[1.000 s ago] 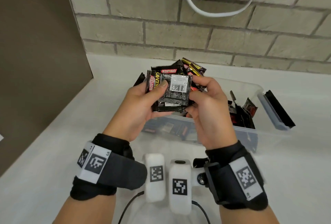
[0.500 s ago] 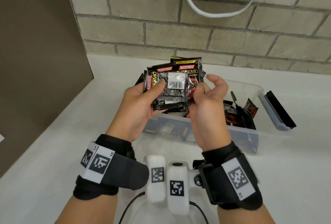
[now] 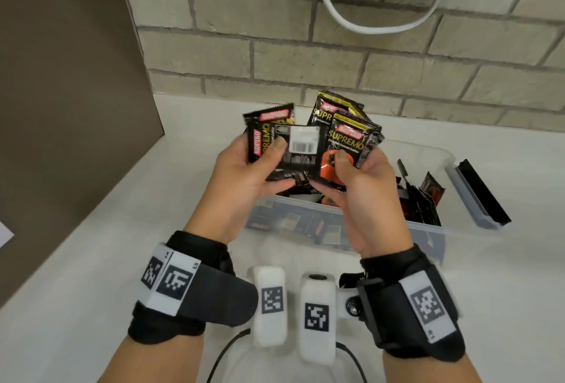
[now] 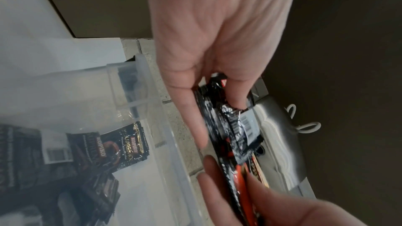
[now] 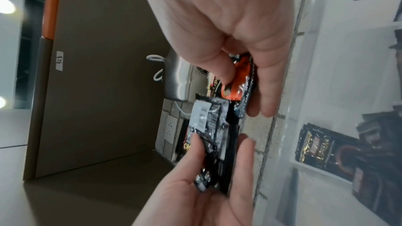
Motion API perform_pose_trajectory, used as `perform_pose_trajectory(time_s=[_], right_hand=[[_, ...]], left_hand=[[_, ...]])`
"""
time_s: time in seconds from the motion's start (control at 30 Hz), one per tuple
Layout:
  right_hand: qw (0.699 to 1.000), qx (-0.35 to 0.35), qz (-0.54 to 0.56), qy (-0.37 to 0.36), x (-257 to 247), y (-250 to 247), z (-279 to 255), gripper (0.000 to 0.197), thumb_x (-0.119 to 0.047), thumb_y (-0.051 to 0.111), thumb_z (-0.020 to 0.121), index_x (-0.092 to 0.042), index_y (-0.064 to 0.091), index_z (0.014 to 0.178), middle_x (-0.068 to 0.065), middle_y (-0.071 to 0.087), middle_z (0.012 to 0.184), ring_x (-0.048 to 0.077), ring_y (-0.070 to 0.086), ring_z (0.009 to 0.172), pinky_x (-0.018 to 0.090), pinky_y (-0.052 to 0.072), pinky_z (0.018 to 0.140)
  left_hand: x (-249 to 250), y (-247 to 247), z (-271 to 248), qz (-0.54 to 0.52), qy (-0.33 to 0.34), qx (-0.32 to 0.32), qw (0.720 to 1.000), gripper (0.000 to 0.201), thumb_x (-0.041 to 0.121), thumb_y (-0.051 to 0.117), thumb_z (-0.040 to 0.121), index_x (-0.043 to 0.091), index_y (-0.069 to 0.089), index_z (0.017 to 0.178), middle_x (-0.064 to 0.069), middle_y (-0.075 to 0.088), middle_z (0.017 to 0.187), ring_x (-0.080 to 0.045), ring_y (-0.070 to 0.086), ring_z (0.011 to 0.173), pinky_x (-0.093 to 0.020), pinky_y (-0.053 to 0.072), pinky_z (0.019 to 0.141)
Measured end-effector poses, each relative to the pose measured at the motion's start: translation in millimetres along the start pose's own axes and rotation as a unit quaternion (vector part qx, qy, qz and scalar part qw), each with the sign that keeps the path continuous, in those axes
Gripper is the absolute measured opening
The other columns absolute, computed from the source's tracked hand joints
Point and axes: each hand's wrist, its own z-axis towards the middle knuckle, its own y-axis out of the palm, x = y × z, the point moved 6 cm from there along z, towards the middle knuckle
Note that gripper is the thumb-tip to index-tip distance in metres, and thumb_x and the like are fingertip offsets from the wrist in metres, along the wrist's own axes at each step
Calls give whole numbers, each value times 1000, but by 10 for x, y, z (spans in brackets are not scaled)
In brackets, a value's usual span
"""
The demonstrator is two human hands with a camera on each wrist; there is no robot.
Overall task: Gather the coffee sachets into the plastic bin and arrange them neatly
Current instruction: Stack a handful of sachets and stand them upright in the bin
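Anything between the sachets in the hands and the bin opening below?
Nothing visible. Both the left hand and the right hand hold their sachets directly above the open plastic bin; its lid lies off to the right. Sachets already inside leave clear floor at the left end.

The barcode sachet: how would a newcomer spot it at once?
Start at the clear plastic bin below the brick wall; both hands hold sachets above it. Go to the left hand: under its thumb is the barcode sachet, back side up with a white label, unlike the front-facing sachets in the right hand.
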Motion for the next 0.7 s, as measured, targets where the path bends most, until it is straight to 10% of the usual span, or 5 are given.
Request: perform_pose_trajectory(time_s=[0.2,0.37,0.5,0.63,0.7], right_hand=[[999,10,-40,4,-10,-31,14,21,-2,43,95,-13,46,112,5,57,98,12,58,76,35,60,63],[993,-72,-13,92,77,38,-10,23,-4,47,94,-7,49,117,9,61,102,18,61,84,33,60,59],[974,-160,-24,156,102,77,-69,27,0,47,92,-10,57,114,12,66,97,25,66,78,26,55,48],[955,-211,-40,206,103,100,-128,29,4,44,86,-6,63,104,11,69,78,19,65,52,18,48,39],[953,-213,-38,213,105,93,-129,27,3,42,85,-6,64,100,10,69,72,19,64,49,18,47,37]], left_hand=[[139,-244,33,0,124,64,990,24,4,69,79,6,58,100,-5,69,97,-22,67,95,-29,55,72],[292,-125,-59,41,268,-113,956,33,-8,61,72,25,59,67,5,73,77,-20,64,100,-32,49,89],[315,-121,-60,-19,229,-205,951,15,35,73,73,27,62,66,6,71,71,-18,64,92,-41,50,86],[148,8,71,77,39,-253,964,26,31,79,46,18,69,65,6,69,60,-9,67,68,-21,54,64],[196,4,-3,5,154,-242,958,17,40,73,70,28,62,64,11,68,63,-10,63,76,-24,49,74]])
